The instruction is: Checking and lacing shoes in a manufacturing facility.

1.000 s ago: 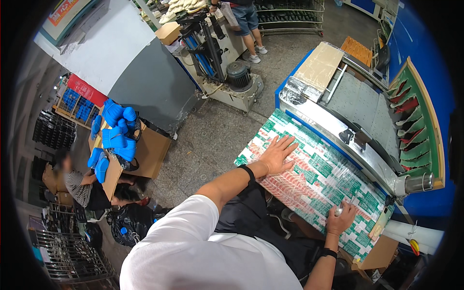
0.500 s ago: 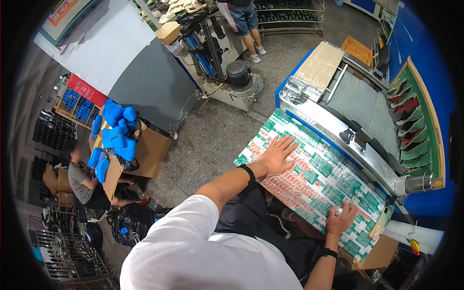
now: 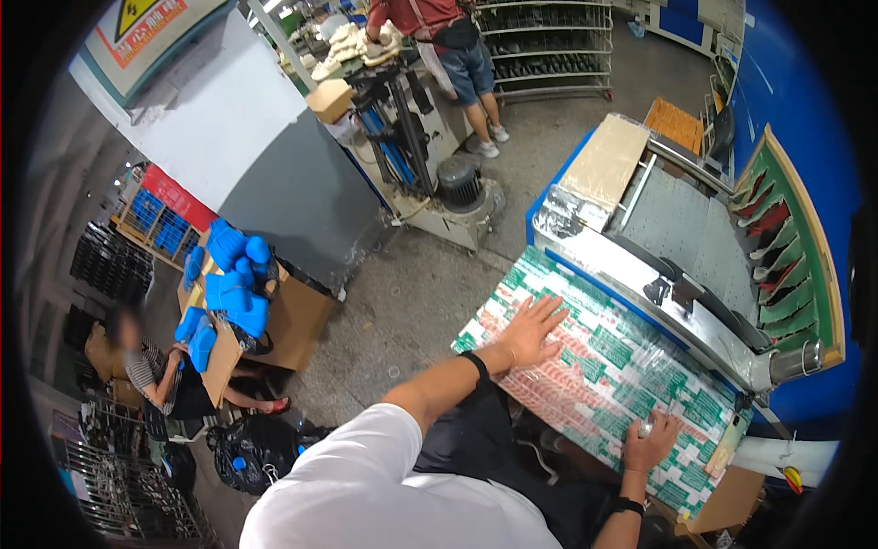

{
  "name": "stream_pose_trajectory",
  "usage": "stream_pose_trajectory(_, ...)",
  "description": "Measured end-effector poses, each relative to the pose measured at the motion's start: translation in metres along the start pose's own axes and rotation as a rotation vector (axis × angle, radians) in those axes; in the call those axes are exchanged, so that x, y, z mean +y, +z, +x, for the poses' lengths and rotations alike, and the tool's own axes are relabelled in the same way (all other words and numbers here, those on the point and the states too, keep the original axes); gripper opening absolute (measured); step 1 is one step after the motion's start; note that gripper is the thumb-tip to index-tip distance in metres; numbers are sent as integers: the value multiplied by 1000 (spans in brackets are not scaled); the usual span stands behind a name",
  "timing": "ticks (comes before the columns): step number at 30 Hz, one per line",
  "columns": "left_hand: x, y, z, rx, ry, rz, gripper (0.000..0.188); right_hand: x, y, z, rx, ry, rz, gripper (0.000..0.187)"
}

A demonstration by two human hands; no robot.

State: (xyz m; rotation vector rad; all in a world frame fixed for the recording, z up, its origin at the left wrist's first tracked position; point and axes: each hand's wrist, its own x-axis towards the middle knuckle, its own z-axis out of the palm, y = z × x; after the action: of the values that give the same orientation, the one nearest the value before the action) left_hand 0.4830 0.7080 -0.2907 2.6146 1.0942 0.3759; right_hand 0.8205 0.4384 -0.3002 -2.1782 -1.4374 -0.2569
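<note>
My left hand (image 3: 533,331) lies flat with fingers spread on a tabletop (image 3: 585,316) covered in green, white and red printed sheet under clear, shiny film. A black band circles that wrist. Farther right, near the table's front edge, my right hand (image 3: 651,441) is curled around a small silvery tool (image 3: 646,427); most of it is hidden in the fingers, so its kind cannot be made out. A flat phone-like object (image 3: 727,446) rests at the right end of the table, beyond this hand.
A conveyor machine (image 3: 668,247) adjoins the table's far side. Beside it a green rack (image 3: 786,265) holds several dark and red pieces. Blue shoe-shaped items (image 3: 233,288) pile on a carton at left, where a person (image 3: 160,375) sits. Another person (image 3: 462,64) stands behind a motor (image 3: 460,183).
The view has tilted up, so the scene sits lower and more of the standing person shows. Both my hands keep nearly the same places on the table. The seated person's arms have shifted.
</note>
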Motion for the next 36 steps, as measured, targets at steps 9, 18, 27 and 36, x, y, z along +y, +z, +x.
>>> stream_pose_trajectory(9, 7, 3, -3, 2, -22, -52, 82, 3, -4, 1, -34, 44, 22, 39)
stream_pose_trajectory(18, 6, 4, -4, -1, -20, -44, 82, 2, -3, 0, -36, 50, 27, 38)
stream_pose_trajectory(27, 8, 0, -3, -8, -23, -48, 82, 4, -2, 0, -40, 53, 23, 38)
stream_pose_trajectory(36, 6, 1, -4, -7, -22, -34, 82, 3, -1, -2, -47, 54, 22, 39)
